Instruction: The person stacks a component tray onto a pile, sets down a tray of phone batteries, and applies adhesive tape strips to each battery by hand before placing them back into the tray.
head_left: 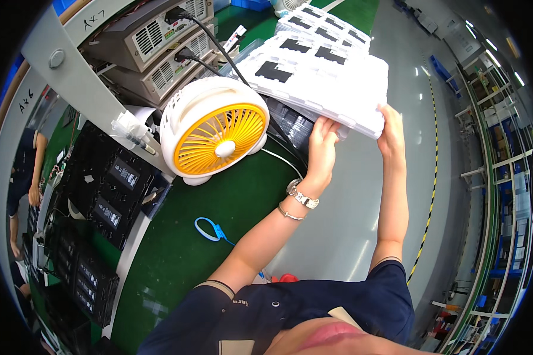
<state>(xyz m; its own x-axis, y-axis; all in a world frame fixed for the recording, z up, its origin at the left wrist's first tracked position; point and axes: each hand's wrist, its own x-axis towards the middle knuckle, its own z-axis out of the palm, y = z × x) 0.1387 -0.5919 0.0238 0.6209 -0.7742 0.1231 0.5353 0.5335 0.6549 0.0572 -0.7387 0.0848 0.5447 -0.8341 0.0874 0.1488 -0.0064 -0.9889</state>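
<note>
White tray [337, 89] held just right of yellow-and-white fan [219, 142]; near right corner pinched by right hand [391, 130], near edge met by left hand [322, 148], fingers curled, pinch cannot be told; tray best kept level, black pieces [272, 71] undisturbed

Free rm R of trays [328, 86], fan [224, 148] obst. L

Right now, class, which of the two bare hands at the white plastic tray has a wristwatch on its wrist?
The left hand: a silver-banded wristwatch circles its wrist, whereas the right hand has a bare wrist.
</note>
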